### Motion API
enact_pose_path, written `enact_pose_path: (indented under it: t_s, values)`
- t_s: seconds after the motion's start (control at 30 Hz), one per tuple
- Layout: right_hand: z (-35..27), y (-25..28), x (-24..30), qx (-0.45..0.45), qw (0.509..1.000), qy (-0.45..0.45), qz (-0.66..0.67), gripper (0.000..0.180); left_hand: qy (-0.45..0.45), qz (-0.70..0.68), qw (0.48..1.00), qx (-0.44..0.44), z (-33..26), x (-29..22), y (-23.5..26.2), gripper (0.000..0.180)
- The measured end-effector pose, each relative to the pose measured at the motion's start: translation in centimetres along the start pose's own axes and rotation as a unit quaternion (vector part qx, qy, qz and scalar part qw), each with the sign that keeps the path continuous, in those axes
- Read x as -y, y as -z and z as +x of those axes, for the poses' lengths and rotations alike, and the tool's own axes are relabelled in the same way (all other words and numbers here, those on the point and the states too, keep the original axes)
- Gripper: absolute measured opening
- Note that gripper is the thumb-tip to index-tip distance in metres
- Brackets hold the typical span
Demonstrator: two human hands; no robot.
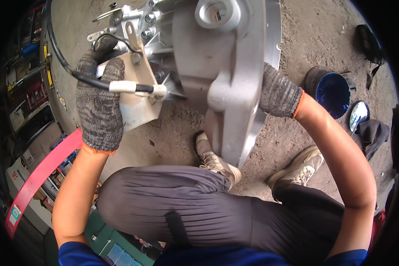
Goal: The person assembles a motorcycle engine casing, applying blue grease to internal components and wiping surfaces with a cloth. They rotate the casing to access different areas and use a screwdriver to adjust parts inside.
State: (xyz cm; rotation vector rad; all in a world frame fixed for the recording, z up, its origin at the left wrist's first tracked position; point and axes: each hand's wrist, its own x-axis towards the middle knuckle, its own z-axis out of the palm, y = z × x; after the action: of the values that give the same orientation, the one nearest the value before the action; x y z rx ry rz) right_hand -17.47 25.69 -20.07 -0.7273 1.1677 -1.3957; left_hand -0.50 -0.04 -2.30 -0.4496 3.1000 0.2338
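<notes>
As I look down with the head view, a big silver housing (208,62) fills twelve o'clock. At ten, the gloved left hand (99,99) grips a tan bracket (139,108) by its edge, a black cable (88,79) crossing over that hand. At two, the gloved right hand (279,91) lies against the housing's rim, fingers hidden; whether it grasps, I can't tell.

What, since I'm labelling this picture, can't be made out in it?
All in the head view:
- Right hand: fingertips hidden behind the metal housing.
- Housing's far end: cut off by the upper edge.
- Blue-lined bucket: contents too dark and glossy to identify.
- Stored items at far left: too small and dim to tell apart.
</notes>
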Motion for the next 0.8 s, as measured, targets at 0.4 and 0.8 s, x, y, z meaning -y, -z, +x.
enact_pose_path:
  t_s: [0.4,0.8]
  values:
    - [0.9,-2.7,-0.3,-0.094,0.979,-0.146,0.105,0.027,0.12,-0.241,0.963,-0.017,0.4,-1.2,-1.4,0.039]
    - [0.2,-3.6,-2.0,-0.127,0.991,-0.024,0.028,0.029,0.063,-0.187,0.98,-0.007,0.2,-0.4,-1.0,0.036]
